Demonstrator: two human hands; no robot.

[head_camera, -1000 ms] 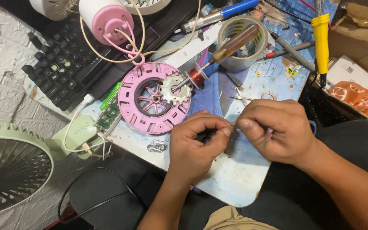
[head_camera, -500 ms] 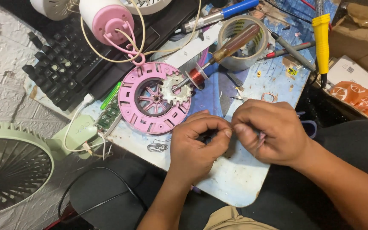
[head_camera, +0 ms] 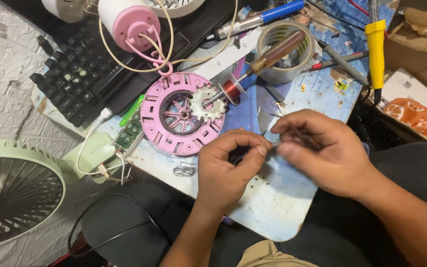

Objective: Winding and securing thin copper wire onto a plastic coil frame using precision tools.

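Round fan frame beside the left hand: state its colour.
Pink, seen in the head view: round fan frame.

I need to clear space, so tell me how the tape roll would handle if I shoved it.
The tape roll lies flat on the blue board, so it would likely slide, not roll. Its hollow ring looks light. The screwdriver resting across it would probably slip off.

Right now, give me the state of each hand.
Left hand: fingers pinched shut on something small and dark; what it is cannot be told.
Right hand: fingers curled closed, fingertips meeting the left hand's; anything held is hidden.
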